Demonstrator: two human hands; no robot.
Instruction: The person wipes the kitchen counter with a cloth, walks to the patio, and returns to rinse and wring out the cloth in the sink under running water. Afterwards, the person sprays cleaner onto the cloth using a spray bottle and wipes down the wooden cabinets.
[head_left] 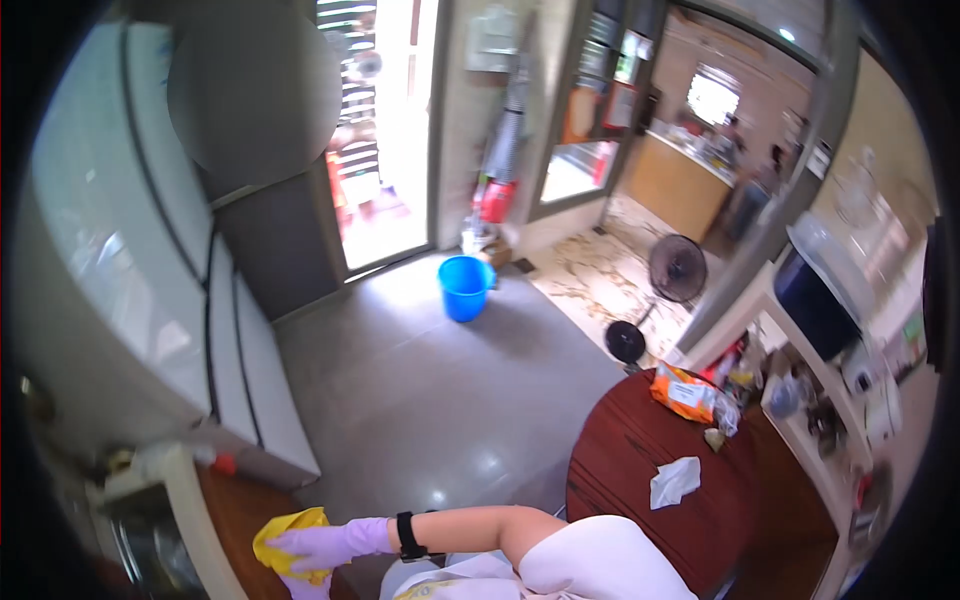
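Note:
My right hand (325, 546), in a light purple glove with a black band at the wrist, reaches across to the lower left. Its fingers are pressed round a crumpled yellow cloth (290, 528) over a brown wooden surface (225, 497). Just below the cloth, at the bottom edge, part of my left hand (308, 588) shows in a matching glove. It is close against the cloth's lower side, and its fingers are hidden.
At the right, a dark red round table (610, 450) bears an orange packet (683, 392) and a white tissue (675, 482). A blue bucket (464, 288) stands on the grey floor near a doorway. Beyond are a black fan (678, 268) and people at a counter (675, 185). White glossy cabinets (120, 240) line the left.

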